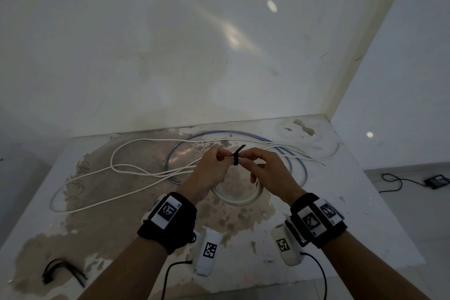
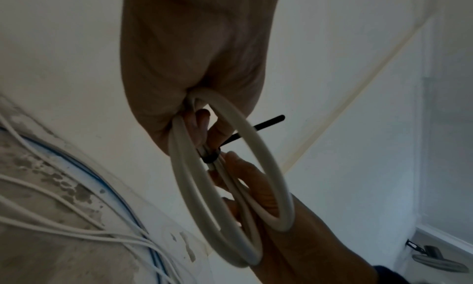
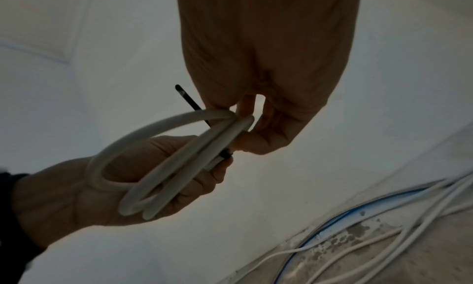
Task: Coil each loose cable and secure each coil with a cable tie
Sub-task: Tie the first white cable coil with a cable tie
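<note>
The white coil [image 1: 237,198] is held up above the table [image 1: 345,214], pinched at its top by the left hand [image 1: 209,173] and the right hand [image 1: 266,173], so the black tie [image 1: 237,156] can apparently be cinched round the bunched loops.

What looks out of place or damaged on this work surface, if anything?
The tabletop is badly worn: its white coating has peeled away in large brown patches. The thin white cables and blue cable sprawl uncoiled, expected mid-task. The tied coil looks intact.
</note>
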